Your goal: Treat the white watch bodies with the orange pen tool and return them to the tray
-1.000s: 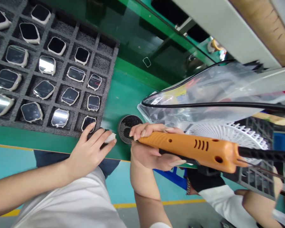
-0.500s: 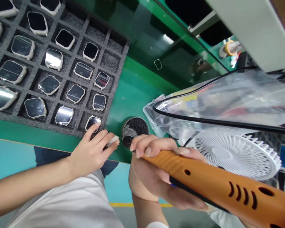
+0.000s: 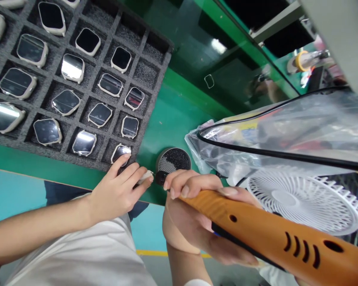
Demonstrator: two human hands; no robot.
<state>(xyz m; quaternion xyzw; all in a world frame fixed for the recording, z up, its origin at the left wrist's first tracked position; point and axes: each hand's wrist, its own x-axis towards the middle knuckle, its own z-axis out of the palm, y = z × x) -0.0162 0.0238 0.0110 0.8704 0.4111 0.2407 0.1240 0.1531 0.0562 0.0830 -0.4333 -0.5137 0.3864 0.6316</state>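
My right hand [image 3: 193, 214] is wrapped round an orange electric screwdriver [image 3: 274, 242], whose dark tip [image 3: 160, 177] points left at a small white watch case [image 3: 145, 176]. My left hand [image 3: 116, 190] pins that case to the green bench with its fingers, the index finger resting on the foam tray's near corner. A round tin of small screws [image 3: 173, 159] sits just behind the tip.
A dark foam tray [image 3: 146, 67] with several watch bodies in its cells fills the left. On the right lie a clear plastic bag [image 3: 286, 131] with a black cable [image 3: 271, 153] across it and a white fan [image 3: 304, 198]. The bench edge runs under my hands.
The screwdriver's handle has swung down and closer to the camera while its tip stays at the watch case. My left hand has kept its hold.
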